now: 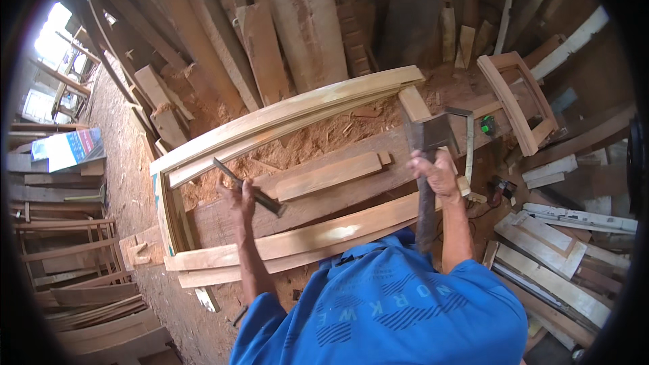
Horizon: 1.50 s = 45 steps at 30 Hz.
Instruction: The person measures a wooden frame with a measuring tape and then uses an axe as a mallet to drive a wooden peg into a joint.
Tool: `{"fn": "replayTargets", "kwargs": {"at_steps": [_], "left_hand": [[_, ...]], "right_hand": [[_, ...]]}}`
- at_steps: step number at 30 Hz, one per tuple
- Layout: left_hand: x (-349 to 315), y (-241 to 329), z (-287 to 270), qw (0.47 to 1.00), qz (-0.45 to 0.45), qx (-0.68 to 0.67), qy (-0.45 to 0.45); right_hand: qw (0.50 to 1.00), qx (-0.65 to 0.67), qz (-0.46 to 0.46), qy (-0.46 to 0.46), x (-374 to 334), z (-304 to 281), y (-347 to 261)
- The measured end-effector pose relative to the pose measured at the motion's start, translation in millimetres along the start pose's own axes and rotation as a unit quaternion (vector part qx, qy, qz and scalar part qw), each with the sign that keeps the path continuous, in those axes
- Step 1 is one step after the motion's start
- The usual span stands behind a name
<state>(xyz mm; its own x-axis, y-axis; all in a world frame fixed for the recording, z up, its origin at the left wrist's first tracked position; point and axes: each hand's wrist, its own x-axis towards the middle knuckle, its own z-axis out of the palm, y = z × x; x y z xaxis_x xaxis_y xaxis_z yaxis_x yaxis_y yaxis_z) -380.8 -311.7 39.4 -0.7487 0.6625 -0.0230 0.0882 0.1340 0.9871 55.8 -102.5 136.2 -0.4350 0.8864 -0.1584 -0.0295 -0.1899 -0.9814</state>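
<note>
My left hand [239,201] is closed around a chisel [265,199], held at a slant over the left part of a large wooden frame [304,235]. In my right hand [441,174] is a hammer [431,132], its dark head raised above the frame's right end and its handle pointing back toward me. The frame has long far and near rails and a short end piece at the left. Inside it lies a loose wooden piece [330,176] on a wide plank [226,223]. The hammer and right hand partly cover the frame's right end.
Right of the frame lie a carpenter's square [470,142], a green tape measure [487,125] and a smaller wooden frame [515,105]. Boards [311,37] lean along the far side. Stacked timber [67,250] stands left, and offcuts [554,284] lie right. Sawdust [318,136] covers the ground.
</note>
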Motion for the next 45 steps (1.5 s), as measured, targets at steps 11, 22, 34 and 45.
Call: {"fn": "replayTargets", "kwargs": {"at_steps": [11, 22, 34, 45], "left_hand": [[-110.2, 41.5, 271.8, 0.935, -0.099, -0.284, -0.190], [-148.7, 83.2, 314.6, 0.913, 0.036, 0.073, -0.400], [-70.2, 82.7, 317.3, 0.930, 0.123, -0.030, -0.345], [6.0, 106.0, 343.7, 0.908, 0.118, -0.068, -0.395]], "right_hand": [[0.977, -0.020, 0.091, -0.191, -19.5, -27.3, 57.0], [0.987, -0.040, 0.048, -0.150, -51.4, -95.3, 46.6], [0.999, -0.041, -0.017, 0.025, -49.3, -62.7, -3.4], [0.955, -0.055, -0.018, 0.291, -113.1, -52.7, 55.2]]}}
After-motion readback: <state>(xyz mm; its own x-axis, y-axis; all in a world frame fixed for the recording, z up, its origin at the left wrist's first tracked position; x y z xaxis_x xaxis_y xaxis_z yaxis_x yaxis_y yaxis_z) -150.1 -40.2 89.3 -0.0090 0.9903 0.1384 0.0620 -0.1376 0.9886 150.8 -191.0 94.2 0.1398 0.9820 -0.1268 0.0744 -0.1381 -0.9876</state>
